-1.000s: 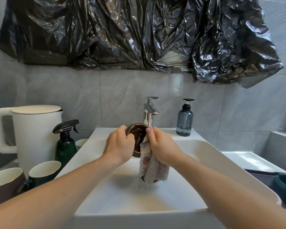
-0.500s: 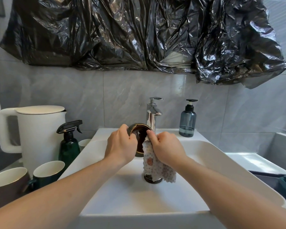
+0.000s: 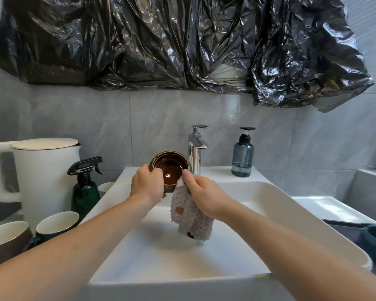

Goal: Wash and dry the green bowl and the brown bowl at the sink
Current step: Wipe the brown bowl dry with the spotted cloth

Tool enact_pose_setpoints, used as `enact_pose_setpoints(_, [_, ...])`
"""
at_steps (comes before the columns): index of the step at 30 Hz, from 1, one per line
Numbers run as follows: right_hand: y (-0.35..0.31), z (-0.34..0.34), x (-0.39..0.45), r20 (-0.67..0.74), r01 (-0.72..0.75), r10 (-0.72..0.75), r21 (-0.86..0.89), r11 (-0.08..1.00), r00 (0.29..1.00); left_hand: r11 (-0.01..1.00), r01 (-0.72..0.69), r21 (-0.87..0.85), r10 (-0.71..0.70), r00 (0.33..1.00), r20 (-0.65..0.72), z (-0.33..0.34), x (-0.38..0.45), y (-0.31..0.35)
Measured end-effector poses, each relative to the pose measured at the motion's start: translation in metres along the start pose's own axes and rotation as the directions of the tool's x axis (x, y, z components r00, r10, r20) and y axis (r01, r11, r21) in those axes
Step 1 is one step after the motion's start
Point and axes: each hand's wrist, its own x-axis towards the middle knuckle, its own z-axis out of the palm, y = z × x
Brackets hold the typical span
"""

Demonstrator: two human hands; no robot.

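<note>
Crumpled black plastic sheet (image 3: 182,44) hangs over a white sink (image 3: 269,205). White kettle (image 3: 41,170), two mugs (image 3: 54,222) and spray bottle (image 3: 85,192) stand left; faucet (image 3: 195,148) and soap bottle (image 3: 242,157) behind. Left hand (image 3: 147,184) grips the brown bowl (image 3: 169,170), tilted above the basin; right hand (image 3: 204,195) clutches a spotted cloth (image 3: 189,216) against its rim.

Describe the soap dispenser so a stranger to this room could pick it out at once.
Start at the white sink and find the chrome faucet at its back edge. Just right of the faucet, on the sink's rear ledge, stands the soap dispenser. It is a see-through blue-grey bottle with a black push pump, unlike the dark green spray bottle with a trigger, left of the sink.
</note>
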Motion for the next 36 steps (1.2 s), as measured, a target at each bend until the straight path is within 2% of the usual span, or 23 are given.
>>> enact_pose_setpoints(2, [0.002, -0.001, 0.001, -0.032, 0.059, -0.058, 0.026, 0.998, 0.998, 0.987, 0.125, -0.104, -0.116, 0.989, 0.090, 0.000, -0.001, 0.002])
enact_pose_setpoints(5, [0.007, -0.004, 0.003, -0.047, 0.118, -0.119, -0.016, 0.993, 0.992, 0.919, 0.317, -0.233, -0.256, 0.932, 0.258, -0.004, -0.003, 0.000])
enact_pose_setpoints(11, [0.007, -0.010, 0.001, -0.066, 0.253, -0.258, -0.078, 0.964, 0.964, 0.881, 0.412, -0.232, -0.293, 0.861, 0.415, -0.014, -0.006, 0.001])
enact_pose_setpoints(15, [0.004, -0.008, 0.003, -0.185, 0.223, -0.226, -0.033, 0.974, 0.956, 0.877, 0.414, -0.244, -0.242, 0.820, 0.518, -0.014, -0.011, 0.004])
enact_pose_setpoints(17, [0.003, -0.011, 0.006, -0.298, 0.175, -0.148, 0.063, 0.983, 0.943, 0.910, 0.360, -0.204, -0.204, 0.819, 0.537, -0.011, -0.018, 0.007])
enact_pose_setpoints(19, [0.008, -0.016, 0.010, -0.354, 0.159, -0.105, 0.125, 0.979, 0.929, 0.942, 0.302, -0.148, -0.181, 0.825, 0.535, -0.007, -0.024, 0.009])
enact_pose_setpoints(23, [0.020, -0.023, 0.012, -0.346, 0.127, -0.083, 0.106, 0.986, 0.934, 0.990, 0.140, -0.009, -0.116, 0.852, 0.510, -0.005, -0.026, 0.008])
enact_pose_setpoints(27, [0.023, -0.023, 0.013, -0.261, 0.088, -0.050, 0.136, 0.987, 0.964, 0.993, -0.109, 0.039, 0.080, 0.890, 0.450, -0.010, -0.023, 0.007])
enact_pose_setpoints(30, [0.021, -0.023, 0.015, -0.253, 0.081, -0.041, 0.148, 0.986, 0.967, 0.937, -0.341, 0.081, 0.275, 0.857, 0.436, -0.013, -0.018, 0.002])
enact_pose_setpoints(33, [0.021, -0.020, 0.013, -0.223, 0.102, -0.075, 0.110, 0.989, 0.972, 0.777, -0.572, 0.263, 0.399, 0.771, 0.497, -0.016, -0.016, -0.006])
enact_pose_setpoints(36, [0.023, -0.014, 0.011, -0.166, 0.077, -0.068, 0.051, 0.996, 0.984, 0.678, -0.609, 0.412, 0.418, 0.780, 0.465, -0.018, -0.020, -0.006])
